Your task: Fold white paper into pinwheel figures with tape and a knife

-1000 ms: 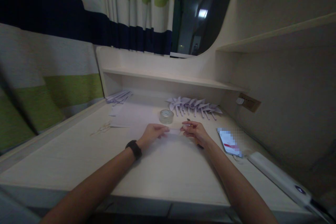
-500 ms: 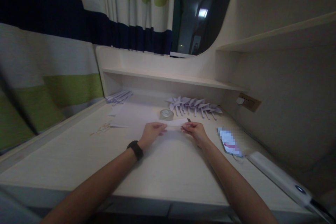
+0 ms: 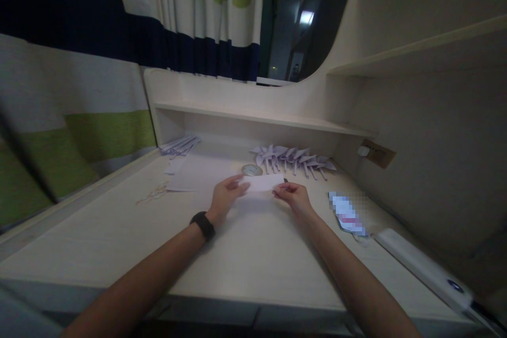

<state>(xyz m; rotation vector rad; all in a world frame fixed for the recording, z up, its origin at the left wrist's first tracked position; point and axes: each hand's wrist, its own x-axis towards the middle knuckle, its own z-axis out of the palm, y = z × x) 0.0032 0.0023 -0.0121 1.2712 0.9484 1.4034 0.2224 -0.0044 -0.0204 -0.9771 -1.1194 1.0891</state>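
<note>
A small white piece of paper [image 3: 261, 184] is stretched between my two hands above the desk. My left hand [image 3: 227, 195], with a black band on its wrist, pinches the paper's left end between thumb and fingers. At the right end, my right hand [image 3: 293, 196] grips it with thumb and forefinger. Just behind the paper lies a roll of clear tape [image 3: 252, 170], its lower part hidden. A small dark object [image 3: 285, 180] shows beside my right fingertips; its kind is unclear.
Several paper pinwheels [image 3: 293, 158] lie in a row at the back. Paper sticks [image 3: 180, 145], white sheets [image 3: 206, 169] and a small tangle of thin strands [image 3: 156, 191] are on the left. On the right are a phone [image 3: 347, 214] and a long white device [image 3: 422, 264].
The paper now shows a broader face, covering more of the tape roll. My left hand has shifted slightly left with its fingers more spread; my right hand has hardly moved.
</note>
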